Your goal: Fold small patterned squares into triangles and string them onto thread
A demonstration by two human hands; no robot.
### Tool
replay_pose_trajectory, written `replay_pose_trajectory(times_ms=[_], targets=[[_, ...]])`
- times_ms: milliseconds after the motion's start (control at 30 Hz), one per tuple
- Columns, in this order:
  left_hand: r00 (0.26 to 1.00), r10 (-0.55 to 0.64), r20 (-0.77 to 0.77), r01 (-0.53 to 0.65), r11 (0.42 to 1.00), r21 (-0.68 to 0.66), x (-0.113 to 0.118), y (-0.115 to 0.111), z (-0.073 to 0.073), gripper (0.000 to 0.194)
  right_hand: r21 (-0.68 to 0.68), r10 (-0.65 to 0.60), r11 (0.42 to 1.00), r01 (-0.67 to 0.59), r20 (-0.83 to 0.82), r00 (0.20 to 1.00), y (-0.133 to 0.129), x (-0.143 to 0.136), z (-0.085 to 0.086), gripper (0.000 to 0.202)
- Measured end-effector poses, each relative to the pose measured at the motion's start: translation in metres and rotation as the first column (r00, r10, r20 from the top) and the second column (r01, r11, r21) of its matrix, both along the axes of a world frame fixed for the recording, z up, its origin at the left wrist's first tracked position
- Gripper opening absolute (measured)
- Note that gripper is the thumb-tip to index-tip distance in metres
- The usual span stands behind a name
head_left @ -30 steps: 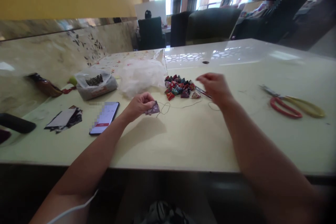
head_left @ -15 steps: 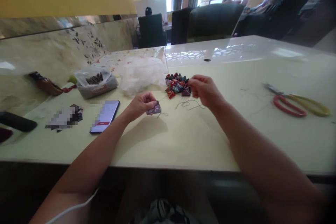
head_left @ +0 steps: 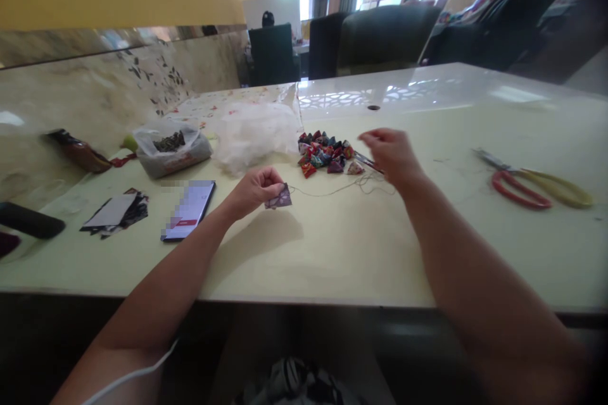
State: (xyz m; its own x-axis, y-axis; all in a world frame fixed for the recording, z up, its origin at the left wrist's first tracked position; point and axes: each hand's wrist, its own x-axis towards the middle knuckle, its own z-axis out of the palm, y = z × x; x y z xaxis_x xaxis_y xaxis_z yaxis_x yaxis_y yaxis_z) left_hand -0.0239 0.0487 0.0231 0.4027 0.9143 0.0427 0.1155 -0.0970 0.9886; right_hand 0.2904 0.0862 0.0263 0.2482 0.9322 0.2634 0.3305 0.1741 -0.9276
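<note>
My left hand (head_left: 259,193) pinches a small purple patterned fabric piece (head_left: 278,197) just above the table. A thin thread (head_left: 327,193) runs from the fabric to the right and lies in loose loops below my right hand (head_left: 390,150). That hand is closed in a pinch, slightly blurred; whatever is between its fingertips is too small to make out. Beside it, a slim metal tool (head_left: 365,159) lies partly hidden by the hand. To its left sits a pile of small stuffed fabric pieces (head_left: 323,153) in red, green and dark prints.
Pliers-like cutters (head_left: 522,186) with red and yellow handles lie at right. White stuffing (head_left: 256,133) and a plastic bag (head_left: 173,161) of dark bits stand behind my left hand. A phone (head_left: 189,210), fabric scraps (head_left: 114,212) and a brown bottle (head_left: 78,150) are at left.
My right hand has moved right, away from the pile, uncovering the metal tool and a pale stuffed piece. The thread now stretches rightward from the fabric. My left hand stays put.
</note>
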Motion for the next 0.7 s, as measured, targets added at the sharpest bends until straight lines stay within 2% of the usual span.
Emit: replay_pose_trajectory(times_ms=[33, 67, 133, 200, 233, 267, 333, 400, 567, 700], targets=[[1.0, -0.007, 0.001, 0.007, 1.0, -0.002, 0.0, 0.0, 0.0, 0.027, -0.076, 0.132, 0.988, -0.136, -0.06, 0.989, -0.007, -0.02, 0.002, 0.021], [1.0, -0.009, 0.002, 0.009, 1.0, -0.001, 0.0, -0.001, 0.0, 0.028, -0.145, 0.308, 0.936, -0.321, -0.108, 0.945, -0.015, -0.038, 0.004, 0.023], [1.0, -0.004, 0.003, 0.004, 1.0, 0.004, 0.001, -0.002, 0.001, 0.028, -0.234, 0.546, 0.778, -0.583, -0.206, 0.812, -0.03, -0.069, 0.005, 0.024], [1.0, 0.001, 0.005, -0.001, 1.0, 0.009, 0.001, -0.003, 0.001, 0.029, -0.28, 0.678, 0.629, -0.726, -0.259, 0.688, -0.041, -0.087, 0.004, 0.02], [1.0, 0.001, 0.005, -0.002, 1.0, 0.01, 0.001, -0.003, 0.001, 0.029, -0.279, 0.71, 0.583, -0.763, -0.282, 0.645, -0.044, -0.091, 0.003, 0.019], [1.0, -0.001, 0.004, 0.001, 1.0, 0.008, 0.001, -0.003, 0.001, 0.03, -0.258, 0.723, 0.562, -0.786, -0.309, 0.618, -0.046, -0.092, 0.003, 0.02], [1.0, -0.006, 0.005, 0.006, 1.0, 0.004, 0.001, -0.003, 0.0, 0.03, -0.184, 0.701, 0.59, -0.786, -0.366, 0.612, -0.044, -0.088, 0.003, 0.024], [1.0, -0.01, 0.005, 0.01, 1.0, -0.001, 0.0, -0.002, -0.001, 0.029, -0.121, 0.641, 0.667, -0.735, -0.41, 0.649, -0.04, -0.08, 0.005, 0.027], [1.0, -0.013, -0.011, 0.013, 1.0, -0.006, 0.0, 0.0, -0.003, 0.029, -0.088, 0.475, 0.817, -0.57, -0.458, 0.751, -0.027, -0.062, 0.007, 0.035], [1.0, -0.002, -0.021, 0.002, 1.0, 0.004, 0.0, -0.002, -0.001, 0.027, -0.076, 0.368, 0.889, -0.452, -0.47, 0.802, -0.022, -0.056, 0.005, 0.031]])
